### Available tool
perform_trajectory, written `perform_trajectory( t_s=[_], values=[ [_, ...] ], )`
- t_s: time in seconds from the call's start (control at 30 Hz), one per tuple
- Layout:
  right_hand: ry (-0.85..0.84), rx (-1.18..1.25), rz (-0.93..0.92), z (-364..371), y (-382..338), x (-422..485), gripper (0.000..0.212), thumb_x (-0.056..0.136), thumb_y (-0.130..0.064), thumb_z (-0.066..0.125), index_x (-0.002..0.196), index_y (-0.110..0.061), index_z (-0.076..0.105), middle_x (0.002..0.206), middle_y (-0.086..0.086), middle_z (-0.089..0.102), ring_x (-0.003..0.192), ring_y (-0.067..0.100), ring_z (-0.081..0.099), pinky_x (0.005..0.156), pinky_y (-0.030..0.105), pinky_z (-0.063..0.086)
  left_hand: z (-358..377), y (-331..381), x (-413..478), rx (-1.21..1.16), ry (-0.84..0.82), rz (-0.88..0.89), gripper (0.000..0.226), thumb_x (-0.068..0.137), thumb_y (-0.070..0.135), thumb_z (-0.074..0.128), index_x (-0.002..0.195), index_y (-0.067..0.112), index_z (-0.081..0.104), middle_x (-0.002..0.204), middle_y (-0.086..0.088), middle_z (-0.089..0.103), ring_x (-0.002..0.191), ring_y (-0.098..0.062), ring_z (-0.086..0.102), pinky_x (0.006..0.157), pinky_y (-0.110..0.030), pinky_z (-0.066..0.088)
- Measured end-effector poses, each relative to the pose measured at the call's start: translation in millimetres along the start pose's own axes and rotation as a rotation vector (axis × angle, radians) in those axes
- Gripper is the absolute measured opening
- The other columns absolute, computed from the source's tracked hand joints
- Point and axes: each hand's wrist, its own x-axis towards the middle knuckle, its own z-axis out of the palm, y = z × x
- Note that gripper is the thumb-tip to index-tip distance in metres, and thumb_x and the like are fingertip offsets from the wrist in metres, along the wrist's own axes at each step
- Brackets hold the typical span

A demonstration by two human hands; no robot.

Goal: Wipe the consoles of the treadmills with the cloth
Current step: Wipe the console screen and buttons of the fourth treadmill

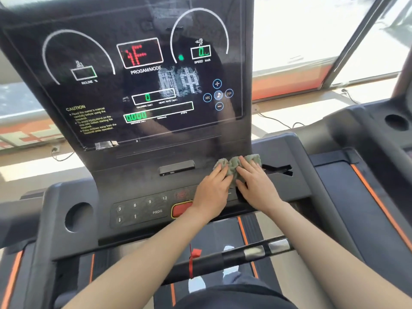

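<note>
Cloth (236, 163) lies bunched on the sloped ledge of the console (133, 172), up and to the right of the red button (181, 209). Your left hand (211, 192) and right hand (256, 186) rest side by side on it. Each grip is released, with the fingers pressing flat rather than curling round. That probably spreads your weight so the cloth sweeps a wide strip. The number keys (134, 206) left of the red button seem a sensible next stretch.

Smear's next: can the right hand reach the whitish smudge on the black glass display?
Probably yes: the right hand presses the crumpled grey-green cloth below the black glass display, and nothing stands between it and the whitish smudge.
</note>
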Motion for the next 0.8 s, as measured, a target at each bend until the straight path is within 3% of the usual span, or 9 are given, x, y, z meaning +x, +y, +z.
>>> perform_trajectory(
  t_s=[0.1,0.23,0.33,0.43,0.57,0.67,0.8],
  values=[
    [0.139,-0.027,0.072,11,-10,-25,0.054,0.084,-0.015,0.069,0.136,-0.010,0.056,0.153,0.018,0.042,0.136,0.045,0.040,0.115,0.053,0.034,-19,2,-15,-0.181,0.037,-0.051,0.035,0.098,0.012,0.054,0.131,0.013,0.067,0.145,-0.006,0.057,0.134,-0.026,0.049,0.112,-0.038,0.042],
    [0.188,-0.156,0.060,25,-35,-35,0.056,0.081,-0.029,0.071,0.136,-0.024,0.058,0.142,0.016,0.049,0.118,0.042,0.046,0.093,0.050,0.045,-54,-30,-38,-0.130,0.349,-0.277,0.028,0.093,0.012,0.060,0.117,0.015,0.074,0.125,0.000,0.068,0.116,-0.022,0.057,0.102,-0.036,0.046],
    [0.262,-0.141,0.049,24,-40,-14,0.033,0.082,-0.028,0.072,0.114,-0.023,0.069,0.125,0.011,0.057,0.104,0.036,0.049,0.082,0.047,0.048,-73,-70,-53,0.022,0.472,-0.492,0.028,0.092,0.013,0.064,0.119,0.015,0.072,0.127,-0.005,0.063,0.118,-0.029,0.052,0.100,-0.044,0.047],
    [0.316,-0.030,-0.033,20,-37,19,0.004,0.083,-0.009,0.071,0.086,-0.011,0.071,0.103,0.009,0.060,0.091,0.033,0.051,0.072,0.046,0.052,-83,-97,-68,0.119,0.491,-0.629,0.031,0.092,0.018,0.067,0.124,0.016,0.069,0.132,-0.012,0.054,0.122,-0.035,0.046,0.098,-0.048,0.045],
    [0.510,0.080,0.036,2,-29,59,0.010,0.084,0.003,0.070,0.090,-0.003,0.076,0.102,0.013,0.061,0.093,0.034,0.056,0.077,0.035,0.052,-84,-116,-85,0.134,0.477,-0.637,0.032,0.094,0.013,0.067,0.125,0.014,0.067,0.138,-0.013,0.052,0.128,-0.034,0.046,0.100,-0.050,0.051],
    [0.595,0.076,-0.008,-5,-40,77,0.011,0.087,0.001,0.068,0.094,-0.003,0.075,0.101,0.012,0.060,0.092,0.032,0.055,0.079,0.026,0.042,-77,-120,-94,0.121,0.442,-0.604,0.039,0.096,0.010,0.066,0.135,0.014,0.064,0.147,-0.011,0.052,0.139,-0.032,0.042,0.109,-0.042,0.041],
    [0.545,0.029,-0.212,10,-71,89,0.008,0.082,0.001,0.071,0.087,-0.005,0.074,0.087,0.008,0.060,0.078,0.030,0.053,0.066,0.033,0.048,-78,-124,-98,0.106,0.437,-0.558,0.043,0.093,0.007,0.069,0.136,0.013,0.064,0.147,-0.011,0.053,0.140,-0.033,0.041,0.107,-0.040,0.042]
  ],
)
